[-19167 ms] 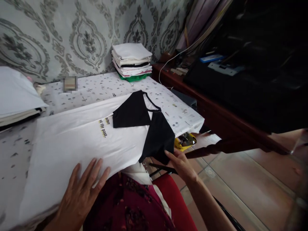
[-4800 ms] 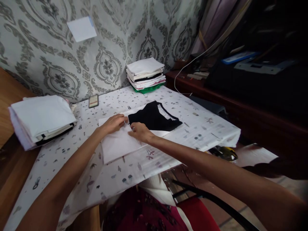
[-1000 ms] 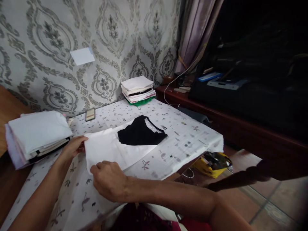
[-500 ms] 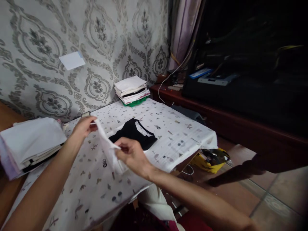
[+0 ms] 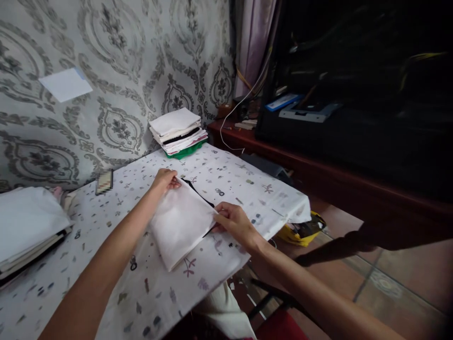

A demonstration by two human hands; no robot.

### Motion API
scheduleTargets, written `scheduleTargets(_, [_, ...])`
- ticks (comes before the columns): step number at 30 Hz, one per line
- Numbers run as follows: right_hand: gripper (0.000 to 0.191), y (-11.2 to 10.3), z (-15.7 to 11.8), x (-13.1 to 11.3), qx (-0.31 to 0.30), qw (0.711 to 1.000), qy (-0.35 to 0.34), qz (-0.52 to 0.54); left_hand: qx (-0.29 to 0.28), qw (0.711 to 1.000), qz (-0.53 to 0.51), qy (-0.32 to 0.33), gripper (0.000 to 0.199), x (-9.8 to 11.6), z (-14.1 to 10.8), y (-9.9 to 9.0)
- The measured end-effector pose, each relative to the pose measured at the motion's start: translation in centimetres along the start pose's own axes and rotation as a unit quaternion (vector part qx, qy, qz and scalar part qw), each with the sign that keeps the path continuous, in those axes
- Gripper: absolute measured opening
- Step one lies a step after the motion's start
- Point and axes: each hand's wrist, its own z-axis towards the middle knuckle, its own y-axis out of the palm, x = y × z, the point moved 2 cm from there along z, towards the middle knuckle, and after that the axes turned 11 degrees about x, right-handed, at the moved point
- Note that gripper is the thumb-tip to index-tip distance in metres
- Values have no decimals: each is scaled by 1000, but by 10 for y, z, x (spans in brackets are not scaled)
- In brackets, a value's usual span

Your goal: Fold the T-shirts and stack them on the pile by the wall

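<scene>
A flat white sheet (image 5: 182, 222), roughly square, lies slanted over the patterned tablecloth; whether it is cloth or paper I cannot tell. My left hand (image 5: 166, 182) pinches its far corner. At the right corner my right hand (image 5: 231, 221) has its fingers closed on the edge. Beneath it is a folded black garment (image 5: 198, 192), mostly covered, with only dark strips showing along the far edge and near my right fingers.
A stack of folded clothes (image 5: 179, 127) stands at the table's back corner, another pile (image 5: 31, 222) at the left. A small blurred card (image 5: 104, 182) lies near the wall. To the right are a dark red cabinet (image 5: 283, 163) and a yellow bag (image 5: 300, 236) on the floor.
The white sheet, held upright and bent beside the black garment before, now lies over it. Both hands have moved right with it. The view has turned slightly to the right.
</scene>
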Motion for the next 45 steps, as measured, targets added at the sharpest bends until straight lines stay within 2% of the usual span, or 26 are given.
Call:
scheduleTargets(6, [7, -12, 2, -5, 7, 998, -7, -54, -48, 997, 23, 52, 13, -6, -2, 16])
scheduleTargets(8, [5, -17, 4, -4, -3, 997, -8, -73, -70, 994, 21, 85, 10, -10, -12, 10])
scheduleTargets(10, [3, -21, 6, -6, -8, 991, -36, -131, -92, 988, 18, 123, 6, -18, -29, -4])
scheduleTargets(12, [8, -25, 9, -12, 29, 966, -109, -232, -122, 969, 61, 208, 13, -31, -53, -22])
scheduleTargets(14, [22, -20, 15, -24, 78, 919, -204, -329, -155, 913, 167, 339, 34, -48, -83, -35])
scheduleTargets(15, [28, -12, 20, -31, 83, 894, -249, -362, -167, 875, 227, 394, 44, -58, -99, -38])
scheduleTargets(17, [35, 16, 34, -44, 33, 859, -317, -400, -174, 810, 327, 455, 54, -75, -128, -36])
scheduleTargets(19, [39, 53, 51, -53, -59, 828, -348, -436, -170, 776, 380, 473, 55, -84, -148, -31])
scheduleTargets(21, [40, 88, 70, -54, -117, 794, -331, -496, -188, 762, 373, 494, 47, -83, -156, -30])
scheduleTargets(22, [39, 102, 78, -52, -129, 779, -315, -526, -206, 762, 350, 505, 39, -79, -154, -33])
scheduleTargets(24, [38, 118, 92, -43, -126, 755, -300, -570, -200, 788, 291, 504, 28, -67, -136, -51])
scheduleTargets(25, [40, 121, 96, -37, -117, 746, -307, -579, -172, 809, 269, 493, 27, -61, -120, -63])
scheduleTargets(26, [42, 122, 99, -31, -107, 740, -320, -583, -113, 840, 257, 465, 24, -55, -100, -78])
scheduleTargets(28, [47, 119, 101, -19, -86, 730, -349, -582, -18, 868, 260, 423, 19, -49, -57, -106])
scheduleTargets(29, [48, 118, 101, -15, -79, 727, -357, -581, 15, 886, 269, 378, 14, -49, -35, -117])
scheduleTargets(31, [51, 115, 101, -8, -74, 725, -360, -583, -7, 916, 269, 297, 14, -53, -2, -129])
scheduleTargets(34, [53, 115, 103, -5, -72, 726, -362, -580, -81, 938, 240, 235, 25, -62, 22, -131])
scheduleTargets(41, [57, 117, 108, 1, -63, 719, -364, -589, -167, 952, 85, 240, 28, -66, 26, -128])
scheduleTargets(43, [57, 117, 108, 1, -64, 714, -371, -591, -176, 945, 81, 263, 28, -68, 26, -129])
scheduleTargets(45, [56, 117, 107, 1, -67, 710, -376, -592, -170, 933, 132, 289, 28, -71, 26, -130])
